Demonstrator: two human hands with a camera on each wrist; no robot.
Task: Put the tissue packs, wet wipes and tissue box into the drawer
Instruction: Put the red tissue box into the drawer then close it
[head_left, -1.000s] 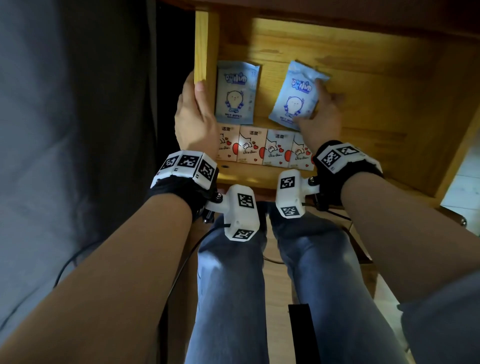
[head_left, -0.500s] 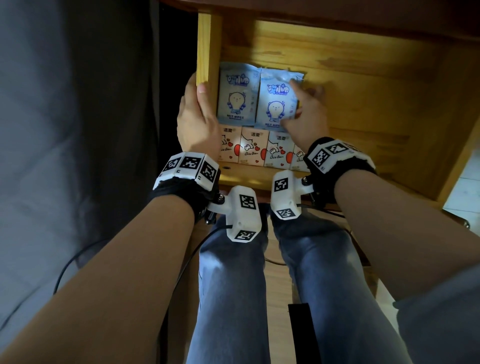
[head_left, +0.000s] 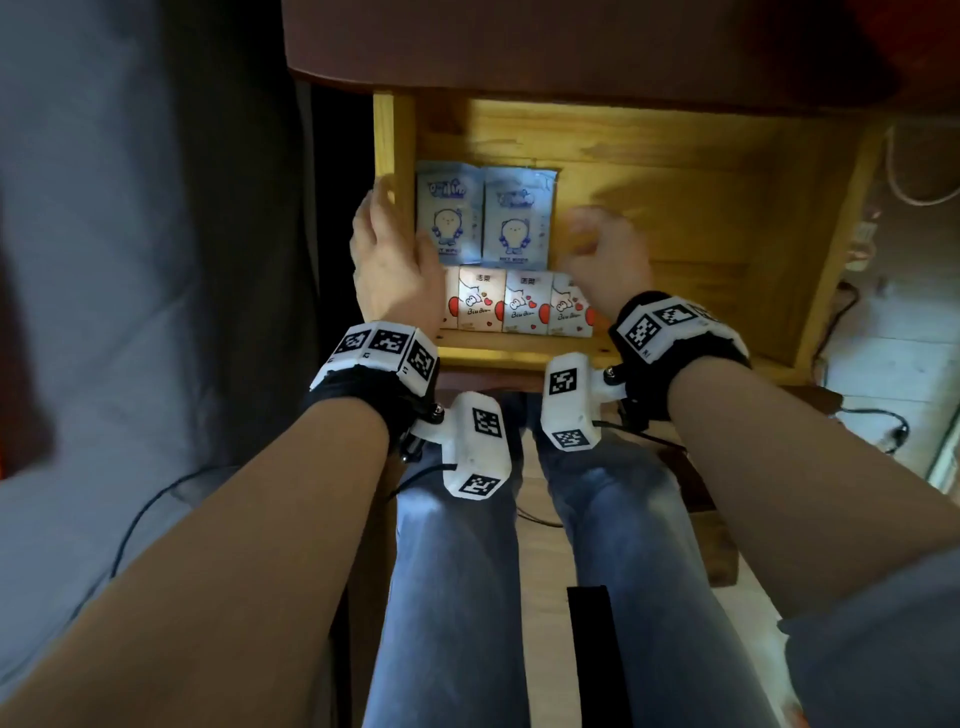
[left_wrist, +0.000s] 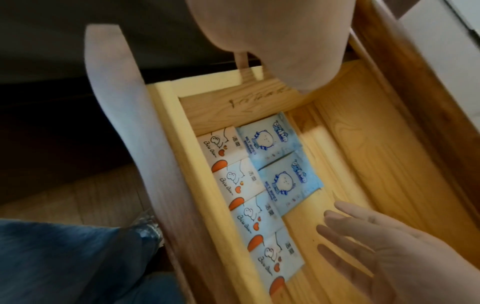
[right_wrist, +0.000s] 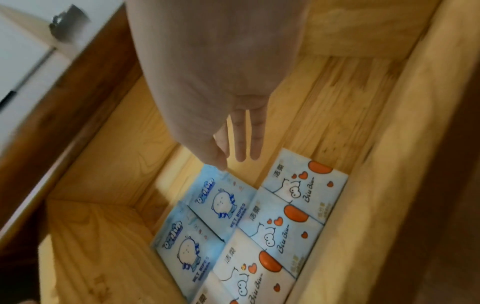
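both grips (head_left: 397, 260) (head_left: 605, 260) loose, empty

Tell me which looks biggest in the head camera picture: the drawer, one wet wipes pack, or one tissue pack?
1. The drawer, by far; it holds everything.
2. A wet wipes pack.
3. A tissue pack, a little smaller than the wipes pack, though it lies nearer the camera, so that gap is only roughly judged.

grey bedding (head_left: 130, 260) left | blue jeans (head_left: 452, 597) below | black cable (head_left: 130, 525) on bedding

Drawer (head_left: 810, 291) right half free; wet wipes (head_left: 519, 218), tissue packs (head_left: 524, 306) fill front-left.
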